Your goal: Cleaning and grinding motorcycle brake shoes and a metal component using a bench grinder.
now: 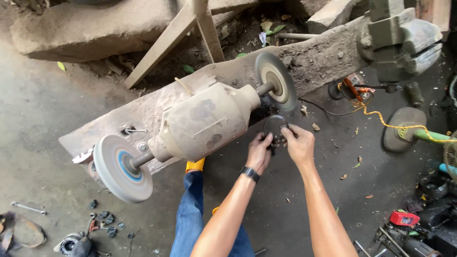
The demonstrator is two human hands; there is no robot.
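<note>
While two hands (281, 147) grip, one dark disc (275, 125).

hands — left hand (259, 153) and right hand (299, 144) grip dark round part (275, 126) | just below grinder wheel (276, 81)

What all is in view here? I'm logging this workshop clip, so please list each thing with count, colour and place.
bench grinder: one, tan, on the bench, centre
grinding wheels: two, grey, left end and right end
bench: one, dusty grey, slanting across
vise: one, grey-green, top right
dark round part: one, black, under the right wheel
spanner: one, silver, floor left
yellow cord: one, right
left hand: on the part, black wristband
right hand: on the part
</note>
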